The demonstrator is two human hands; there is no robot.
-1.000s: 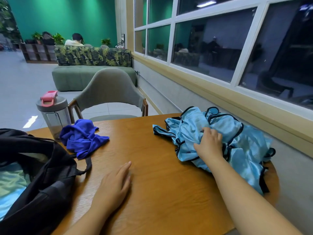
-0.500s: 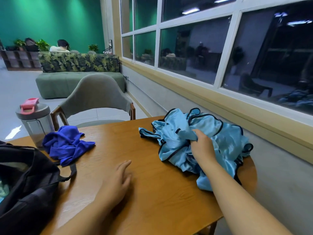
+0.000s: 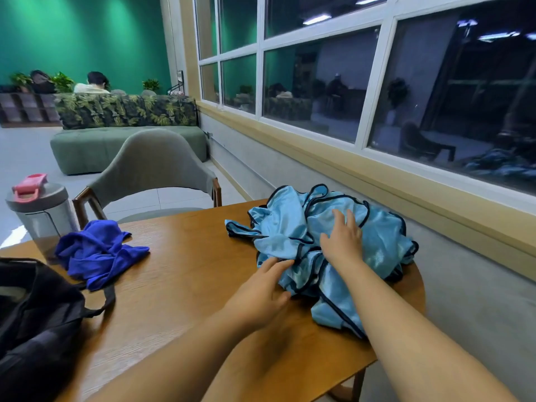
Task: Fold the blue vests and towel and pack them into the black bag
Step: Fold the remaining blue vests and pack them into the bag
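The heap of light blue vests (image 3: 290, 227) lies crumpled at the window side of the table (image 3: 179, 285), directly ahead of both hands. The right hand (image 3: 343, 240) rests on top of the heap with fingers spread and fairly straight, pinching nothing. The left hand (image 3: 261, 288) lies flat at the heap's near-left edge, fingertips just touching the cloth, fingers extended. The heap has no clear long axis; how many vests it holds is hard to tell. The dark blue towel (image 3: 98, 252) sits well to the left, beside the black bag (image 3: 34, 320), nearer the left hand.
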